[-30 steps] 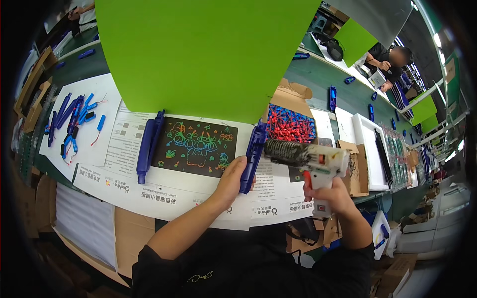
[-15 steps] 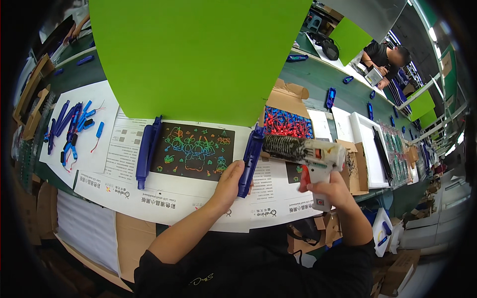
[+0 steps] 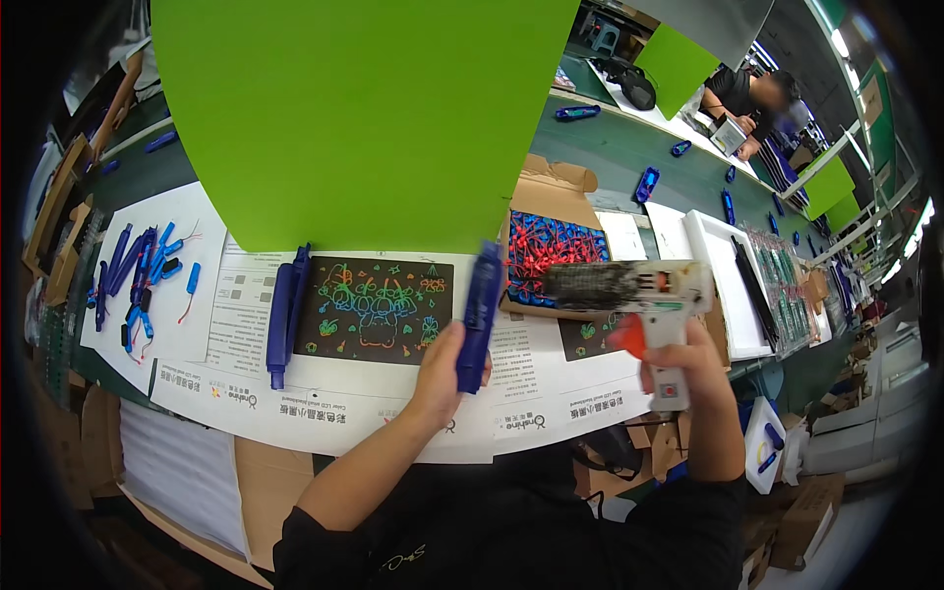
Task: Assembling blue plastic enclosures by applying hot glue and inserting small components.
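Observation:
My left hand (image 3: 439,382) grips a long dark blue plastic shell (image 3: 478,320), which stands nearly upright over the printed paper. In my right hand (image 3: 688,359) is a white hot glue gun (image 3: 680,295) with a red trigger and a dark, grimy front end. The gun's front points left at the shell, with a gap between them. Left of my hands, more dark blue shells (image 3: 287,320) lie beside a black printed picture (image 3: 379,310) with bright coloured drawings.
A cardboard box (image 3: 565,179) of blue cells with red wires stands beyond the gun. Loose blue cells (image 3: 193,279) and shells lie at the left. A tall green panel (image 3: 354,118) rises ahead. To the right is a white foam tray (image 3: 700,241); a person (image 3: 739,103) works farther back.
The glue gun has drawn back to the right, away from the shell. My left hand has shifted slightly left with the shell, and the view has moved a little.

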### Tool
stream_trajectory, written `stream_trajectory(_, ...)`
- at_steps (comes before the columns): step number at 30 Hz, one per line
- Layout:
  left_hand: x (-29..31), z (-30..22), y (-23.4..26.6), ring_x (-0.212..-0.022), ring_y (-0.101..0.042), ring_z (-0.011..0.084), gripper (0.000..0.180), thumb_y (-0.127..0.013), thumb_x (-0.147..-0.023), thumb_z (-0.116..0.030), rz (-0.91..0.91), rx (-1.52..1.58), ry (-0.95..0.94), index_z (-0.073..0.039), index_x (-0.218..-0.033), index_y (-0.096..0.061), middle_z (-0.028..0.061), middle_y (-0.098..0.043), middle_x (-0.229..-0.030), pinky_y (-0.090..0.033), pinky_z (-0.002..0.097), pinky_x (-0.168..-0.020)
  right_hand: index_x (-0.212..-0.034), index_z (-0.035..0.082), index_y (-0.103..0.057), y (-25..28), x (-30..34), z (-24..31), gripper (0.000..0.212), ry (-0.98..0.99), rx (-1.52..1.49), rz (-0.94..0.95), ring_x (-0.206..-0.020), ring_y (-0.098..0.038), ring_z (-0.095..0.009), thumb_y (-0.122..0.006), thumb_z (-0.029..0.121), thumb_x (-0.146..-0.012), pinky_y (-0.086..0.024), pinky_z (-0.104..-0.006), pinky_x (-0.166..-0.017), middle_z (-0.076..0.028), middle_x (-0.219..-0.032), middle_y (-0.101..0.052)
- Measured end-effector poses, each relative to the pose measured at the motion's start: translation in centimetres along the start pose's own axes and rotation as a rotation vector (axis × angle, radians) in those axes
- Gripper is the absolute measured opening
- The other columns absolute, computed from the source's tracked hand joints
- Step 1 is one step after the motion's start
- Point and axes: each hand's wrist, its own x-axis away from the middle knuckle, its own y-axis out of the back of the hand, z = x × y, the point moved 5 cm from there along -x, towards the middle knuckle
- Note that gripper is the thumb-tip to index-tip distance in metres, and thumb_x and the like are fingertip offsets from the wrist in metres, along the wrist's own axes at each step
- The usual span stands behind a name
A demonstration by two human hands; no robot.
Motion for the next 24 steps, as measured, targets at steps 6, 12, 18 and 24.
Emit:
stream_trajectory(6,0.5,-1.4,-0.5,-0.052,-0.045,0.0139,0.050,-0.026,-0.097,-0.045,0.062,0.298,-0.025,-0.002,-0.114,-0.046,0.0055,-0.051,-0.064,-0.034,0.0262,-0.051,-0.118,-0.003,-0.044,13.4,5.1,-1.7,0.051,0.136,-0.239,-0.450,-0.051,-0.058,-0.017,-0.053,0.025,-0.076,-0.050,-0.0265,-0.041,-0.022,-0.100,-0.061)
stream_trajectory(12,0.4,-0.6,-1.0,-0.051,-0.045,0.0139,0.050,-0.026,-0.098,-0.044,0.122,0.329,0.036,-0.002,-0.114,-0.047,0.0055,-0.051,-0.064,-0.034,0.0265,-0.052,-0.106,0.007,-0.051,21.7,7.6,-9.6,0.033,-0.138,-0.238,-0.690,-0.049,-0.058,-0.021,-0.050,0.028,-0.081,-0.049,-0.0323,-0.039,-0.012,-0.075,-0.060)
stream_trajectory(18,0.8,-0.6,-0.6,-0.051,-0.046,0.0140,0.050,-0.026,-0.097,-0.044,0.091,0.273,0.051,-0.002,-0.115,-0.046,0.0058,-0.052,-0.065,-0.035,0.0265,-0.052,-0.089,-0.001,-0.058,24.4,6.8,-11.4,0.044,-0.345,0.451,-0.819,-0.053,-0.061,-0.025,-0.053,0.042,-0.082,-0.049,-0.0338,-0.046,-0.015,-0.072,-0.062)
stream_trajectory(24,0.4,-0.4,-0.6,-0.052,-0.047,0.0146,0.052,-0.028,-0.097,-0.046,0.088,0.280,0.076,-0.001,-0.115,-0.047,0.0064,-0.052,-0.066,-0.037,0.0263,-0.053,-0.090,-0.003,-0.065,23.7,8.2,-5.9,0.057,-0.717,1.222,-0.851,-0.088,-0.064,-0.032,-0.054,0.053,-0.081,-0.047,-0.0389,-0.078,-0.022,-0.084,-0.064)
